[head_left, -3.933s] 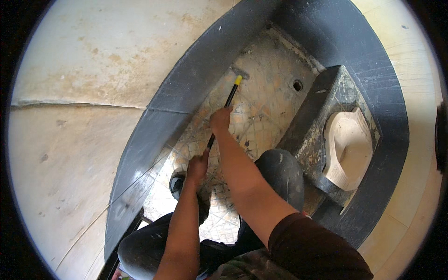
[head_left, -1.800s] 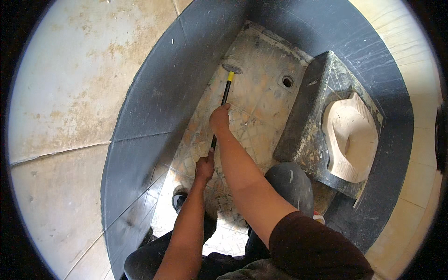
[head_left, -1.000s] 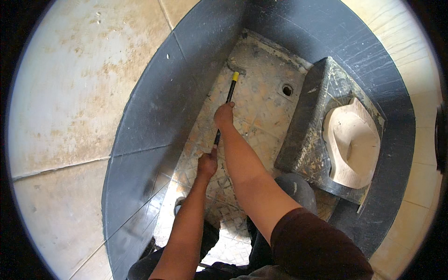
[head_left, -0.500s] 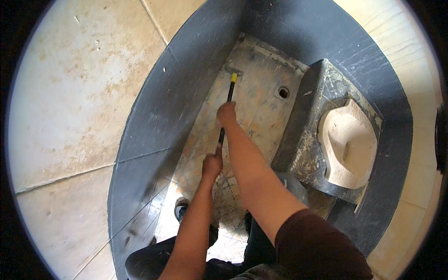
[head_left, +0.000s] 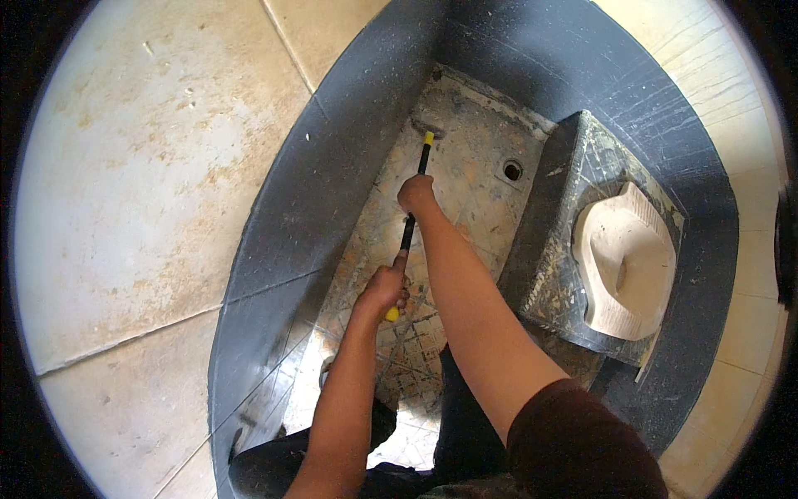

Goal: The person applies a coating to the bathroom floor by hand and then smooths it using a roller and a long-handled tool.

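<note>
Both my hands grip a long-handled tool (head_left: 408, 233) with a black shaft and yellow ends. My right hand (head_left: 417, 194) is wrapped round the upper part of the shaft, toward the far end. Lower down, my left hand (head_left: 382, 289) is closed round the handle, and a yellow butt end shows just under it. The tool slants away from me across the stained floor (head_left: 465, 216). Its thin grey head (head_left: 428, 129) is down at the floor near the far left corner; whether it is a scraper blade I cannot tell.
A square floor drain (head_left: 512, 170) lies right of the tool's head. On the right, a raised step (head_left: 549, 208) bears a beige squat toilet (head_left: 603, 291). Dark grey wall tiles (head_left: 291, 216) enclose the floor, with beige tiles (head_left: 133, 208) above. My dark-trousered legs are below.
My hands have shifted slightly forward with the tool, its head staying in the same far area. The yellow butt end now shows below my left hand. The view has moved a little.
</note>
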Available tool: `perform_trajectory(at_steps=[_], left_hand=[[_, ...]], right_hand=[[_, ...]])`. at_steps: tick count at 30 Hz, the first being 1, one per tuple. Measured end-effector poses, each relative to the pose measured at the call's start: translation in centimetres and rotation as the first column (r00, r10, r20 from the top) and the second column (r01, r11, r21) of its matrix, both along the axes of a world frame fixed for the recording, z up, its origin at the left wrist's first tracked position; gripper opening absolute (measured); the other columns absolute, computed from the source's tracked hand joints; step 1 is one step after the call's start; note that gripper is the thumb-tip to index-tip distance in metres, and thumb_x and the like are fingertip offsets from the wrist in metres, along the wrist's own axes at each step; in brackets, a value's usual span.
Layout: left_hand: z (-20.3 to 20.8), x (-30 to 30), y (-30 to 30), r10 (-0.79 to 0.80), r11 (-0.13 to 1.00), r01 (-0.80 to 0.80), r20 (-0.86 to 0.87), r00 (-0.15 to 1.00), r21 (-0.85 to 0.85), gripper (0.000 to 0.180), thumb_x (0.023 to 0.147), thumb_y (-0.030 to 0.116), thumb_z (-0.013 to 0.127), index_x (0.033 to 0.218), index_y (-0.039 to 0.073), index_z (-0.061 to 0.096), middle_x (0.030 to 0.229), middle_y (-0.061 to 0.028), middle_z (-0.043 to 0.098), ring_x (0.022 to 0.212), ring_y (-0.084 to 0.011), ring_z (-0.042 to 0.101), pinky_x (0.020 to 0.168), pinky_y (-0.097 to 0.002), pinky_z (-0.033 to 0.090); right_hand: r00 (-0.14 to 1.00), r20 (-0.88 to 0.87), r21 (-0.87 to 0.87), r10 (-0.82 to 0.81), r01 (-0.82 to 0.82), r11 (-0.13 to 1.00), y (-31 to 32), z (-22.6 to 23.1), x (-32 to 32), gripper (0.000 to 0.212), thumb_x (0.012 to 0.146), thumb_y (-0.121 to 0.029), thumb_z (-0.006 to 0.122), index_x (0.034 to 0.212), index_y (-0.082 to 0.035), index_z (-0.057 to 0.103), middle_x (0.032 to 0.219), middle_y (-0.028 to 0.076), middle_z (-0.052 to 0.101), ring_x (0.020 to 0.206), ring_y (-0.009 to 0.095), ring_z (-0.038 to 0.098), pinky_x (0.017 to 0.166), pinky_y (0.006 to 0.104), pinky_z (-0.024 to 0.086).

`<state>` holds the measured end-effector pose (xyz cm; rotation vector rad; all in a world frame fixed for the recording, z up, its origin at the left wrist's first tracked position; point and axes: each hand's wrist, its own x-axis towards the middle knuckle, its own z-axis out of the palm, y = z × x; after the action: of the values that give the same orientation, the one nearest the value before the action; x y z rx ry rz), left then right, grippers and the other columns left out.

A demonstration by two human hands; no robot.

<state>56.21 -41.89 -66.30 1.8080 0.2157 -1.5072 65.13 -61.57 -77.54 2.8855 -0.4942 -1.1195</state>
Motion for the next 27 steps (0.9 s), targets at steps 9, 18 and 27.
perform_trajectory(at_steps=[9, 18, 27], left_hand=[[-2.6, 2.2, -3.2, 0.001, 0.996, 0.004, 0.055, 0.998, -0.090, 0.064, 0.096, 0.061, 0.038, 0.072, 0.004, 0.053, 0.054, -0.0078, 0.049, 0.047, -0.0213, 0.049, 0.044, -0.0397, 0.042], [0.7, 4.5, -6.8, 0.029, 0.987, -0.034, -0.037, 0.999, -0.156, 0.061, 0.096, 0.059, 0.041, 0.070, 0.005, 0.049, 0.055, -0.0061, 0.045, 0.040, -0.0217, 0.042, 0.040, -0.0404, 0.038], [-0.6, -2.4, 0.1, 0.103, 0.993, -0.105, -0.024, 0.994, -0.051, 0.063, 0.096, 0.061, 0.040, 0.069, 0.005, 0.048, 0.053, -0.0060, 0.042, 0.039, -0.0210, 0.040, 0.041, -0.0398, 0.038]], right_hand=[[0.919, 0.392, -0.200, -0.028, 0.115, 0.973, -3.5, -2.9, 1.4, 0.017, 0.079, -0.021, 0.070, 0.090, -0.009, 0.075, 0.095, 0.008, 0.072, 0.082, 0.025, 0.067, 0.063, 0.0400, 0.045], [0.975, -0.028, -0.018, -0.219, 0.219, 0.976, -10.5, -1.7, 4.0, 0.019, 0.086, -0.022, 0.066, 0.095, -0.006, 0.073, 0.098, 0.009, 0.071, 0.083, 0.024, 0.066, 0.067, 0.0393, 0.045], [0.984, 0.129, -0.034, -0.121, 0.126, 0.991, 0.4, -2.8, -1.5, 0.030, 0.090, -0.023, 0.054, 0.106, -0.004, 0.071, 0.111, 0.014, 0.069, 0.094, 0.028, 0.067, 0.069, 0.0437, 0.046]])
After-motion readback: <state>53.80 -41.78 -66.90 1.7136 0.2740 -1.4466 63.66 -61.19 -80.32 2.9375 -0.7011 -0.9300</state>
